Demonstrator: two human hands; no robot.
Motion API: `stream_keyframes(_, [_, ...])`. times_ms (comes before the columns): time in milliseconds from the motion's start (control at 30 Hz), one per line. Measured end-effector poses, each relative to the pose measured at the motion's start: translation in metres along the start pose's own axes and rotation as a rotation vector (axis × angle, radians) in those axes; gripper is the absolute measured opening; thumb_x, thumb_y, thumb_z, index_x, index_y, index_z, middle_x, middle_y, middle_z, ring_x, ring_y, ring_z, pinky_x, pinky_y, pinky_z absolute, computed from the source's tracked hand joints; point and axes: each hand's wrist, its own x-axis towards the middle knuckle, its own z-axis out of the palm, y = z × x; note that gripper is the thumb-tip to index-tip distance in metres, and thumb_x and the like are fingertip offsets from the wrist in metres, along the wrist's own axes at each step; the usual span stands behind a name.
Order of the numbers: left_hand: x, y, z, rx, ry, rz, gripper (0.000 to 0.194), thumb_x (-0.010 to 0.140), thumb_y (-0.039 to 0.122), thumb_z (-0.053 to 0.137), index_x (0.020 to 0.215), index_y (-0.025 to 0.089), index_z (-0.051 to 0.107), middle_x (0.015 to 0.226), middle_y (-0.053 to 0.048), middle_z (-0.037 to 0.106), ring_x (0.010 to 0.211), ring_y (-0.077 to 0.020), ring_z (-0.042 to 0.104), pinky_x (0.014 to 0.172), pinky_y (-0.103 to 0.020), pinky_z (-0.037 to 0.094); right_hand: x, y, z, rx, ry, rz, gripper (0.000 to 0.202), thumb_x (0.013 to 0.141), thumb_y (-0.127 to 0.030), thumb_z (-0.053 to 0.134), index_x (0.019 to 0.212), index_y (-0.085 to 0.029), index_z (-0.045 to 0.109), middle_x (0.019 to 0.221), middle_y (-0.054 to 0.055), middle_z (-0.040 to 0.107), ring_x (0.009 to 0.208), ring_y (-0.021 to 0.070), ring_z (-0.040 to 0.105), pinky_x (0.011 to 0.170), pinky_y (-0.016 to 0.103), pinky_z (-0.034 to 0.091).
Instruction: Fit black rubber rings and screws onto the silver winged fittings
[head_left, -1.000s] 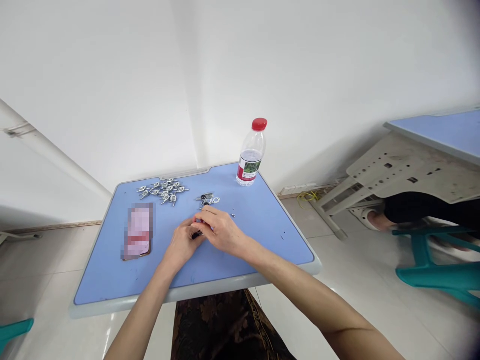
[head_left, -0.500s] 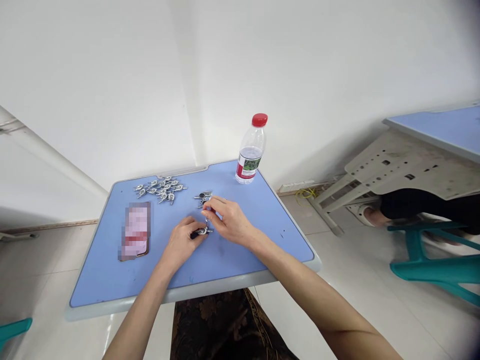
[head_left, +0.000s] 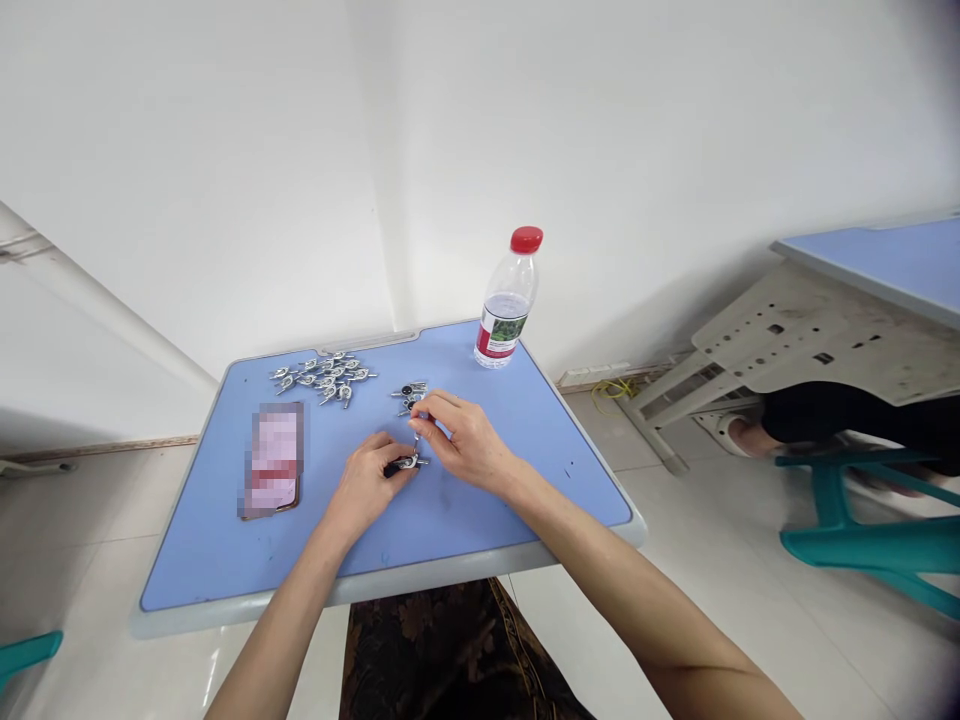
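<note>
Near the middle of the blue table (head_left: 300,560), my left hand (head_left: 369,476) grips a small black and silver metal part (head_left: 405,463) at its left side. My right hand (head_left: 466,438) is closed in a pinch on a thin piece (head_left: 417,438) whose lower end meets the metal part; its upper end is hidden by the fingertips. Just beyond my right fingers lie a few similar parts with black discs (head_left: 409,391). A pile of several silver metal parts (head_left: 328,377) spreads over the back left of the table.
A phone (head_left: 276,455) with a blurred screen lies left of my left hand. The red-capped water bottle (head_left: 503,320) stands at the back right. Beyond, on the right, are another desk (head_left: 885,260), a teal stool (head_left: 862,545) and a person's foot (head_left: 750,437).
The view has shifted slightly, so the table's contents appear a little to the right. Both hands keep their hold on the same parts.
</note>
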Motion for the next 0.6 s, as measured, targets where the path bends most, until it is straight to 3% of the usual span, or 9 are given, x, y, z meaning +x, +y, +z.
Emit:
stream_keyframes(367, [0.0003, 0.0004, 0.0001, -0.004, -0.001, 0.003, 0.018, 0.081, 0.016, 0.062, 0.095, 0.022, 0.070, 0.089, -0.003, 0.063, 0.085, -0.0185, 0.059, 0.075, -0.029, 0.046, 0.0009, -0.0029, 0.0009, -0.022, -0.067, -0.034, 0.014, 0.094, -0.019, 0.042, 0.089, -0.017, 0.055, 0.080, 0.004, 0.058, 0.070, 0.0147, 0.051, 0.063, 0.026, 0.041])
stream_keyframes(600, [0.0014, -0.0019, 0.0010, -0.037, 0.010, 0.035, 0.016, 0.081, 0.017, 0.062, 0.094, 0.021, 0.071, 0.098, -0.006, 0.065, 0.094, -0.0213, 0.060, 0.082, -0.034, 0.048, 0.0016, -0.0019, 0.0052, -0.103, -0.142, -0.155, 0.027, 0.095, -0.016, 0.038, 0.115, -0.019, 0.055, 0.090, 0.007, 0.062, 0.078, 0.0153, 0.056, 0.066, 0.026, 0.045])
